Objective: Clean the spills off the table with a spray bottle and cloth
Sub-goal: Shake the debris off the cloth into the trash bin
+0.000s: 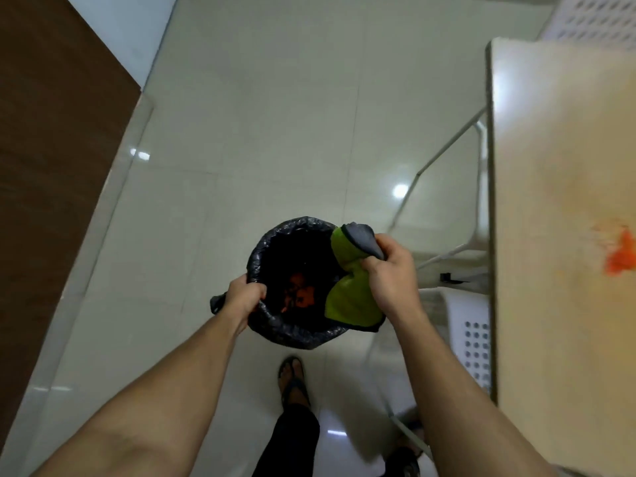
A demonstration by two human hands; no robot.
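Note:
My right hand [392,270] grips a green and grey cloth [351,294], bunched and hanging over the right rim of a bin lined with a black bag [296,333]. My left hand [242,299] holds the bag's left rim. Orange bits lie at the bottom of the bin [299,294]. The pale table [550,235] runs along the right, with an orange spill [619,256] near the frame's right edge and a faint orange smear around it. No spray bottle is in view.
A white perforated plastic stool [471,342] stands under the table's near edge, by the table's white legs [444,149]. A brown door [51,166] is on the left. My sandalled foot [292,376] stands on the glossy tiled floor below the bin.

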